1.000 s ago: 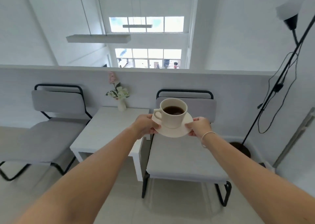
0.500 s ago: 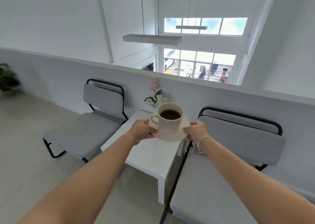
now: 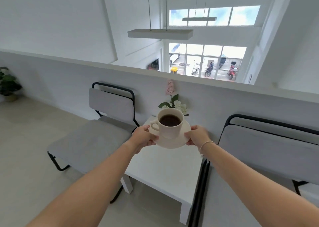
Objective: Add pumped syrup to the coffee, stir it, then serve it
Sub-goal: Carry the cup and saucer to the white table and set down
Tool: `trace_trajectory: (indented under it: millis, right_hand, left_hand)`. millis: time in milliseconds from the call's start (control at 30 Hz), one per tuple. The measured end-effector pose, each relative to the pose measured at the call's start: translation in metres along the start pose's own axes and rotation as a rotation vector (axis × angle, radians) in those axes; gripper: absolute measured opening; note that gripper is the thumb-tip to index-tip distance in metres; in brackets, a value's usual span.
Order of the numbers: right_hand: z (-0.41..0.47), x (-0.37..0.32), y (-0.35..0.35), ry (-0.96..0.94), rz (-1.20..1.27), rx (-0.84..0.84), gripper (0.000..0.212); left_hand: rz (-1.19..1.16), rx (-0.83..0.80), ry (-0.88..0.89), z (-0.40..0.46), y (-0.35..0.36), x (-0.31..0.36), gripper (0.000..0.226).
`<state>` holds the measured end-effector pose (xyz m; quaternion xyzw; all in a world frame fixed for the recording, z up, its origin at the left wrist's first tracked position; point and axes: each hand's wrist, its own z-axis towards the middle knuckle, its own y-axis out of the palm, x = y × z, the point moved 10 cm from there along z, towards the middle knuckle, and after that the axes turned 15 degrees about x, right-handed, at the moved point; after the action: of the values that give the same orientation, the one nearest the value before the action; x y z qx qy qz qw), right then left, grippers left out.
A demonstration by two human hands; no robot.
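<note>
Coffee (image 3: 170,120), dark and close to the brim, fills the white cup (image 3: 170,125) that we carry on its saucer (image 3: 172,140). We hold the saucer in the air above the small white table (image 3: 165,168), with both arms stretched forward. Our left hand (image 3: 144,137) pinches the saucer's left rim, thumb on top and fingers curled beneath it. Our right hand (image 3: 196,135) grips the right rim the same way, fingers closed on the edge, a thin bracelet (image 3: 206,144) around the wrist. The cup stands upright, its handle toward our left hand. Behind the cup, at the far end of the table, flowers (image 3: 176,102) stand against the low white wall (image 3: 69,81). A grey chair (image 3: 96,137) sits to the left of the table, another grey chair (image 3: 262,145) to the right.
</note>
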<state>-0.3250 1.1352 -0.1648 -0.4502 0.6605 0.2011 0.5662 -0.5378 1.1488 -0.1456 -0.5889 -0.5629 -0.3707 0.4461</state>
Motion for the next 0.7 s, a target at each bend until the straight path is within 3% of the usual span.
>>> trace_trajectory:
  millis: [367, 700]
  right_hand:
    - [0.024, -0.003, 0.094, 0.073, 0.021, 0.168, 0.02]
    - [0.057, 0.019, 0.129, 0.15, 0.047, 0.219, 0.024]
  left_hand:
    - [0.099, -0.136, -0.003, 0.125, -0.051, 0.003, 0.053]
    - [0.144, -0.192, -0.008, 0.188, -0.049, -0.014, 0.049]
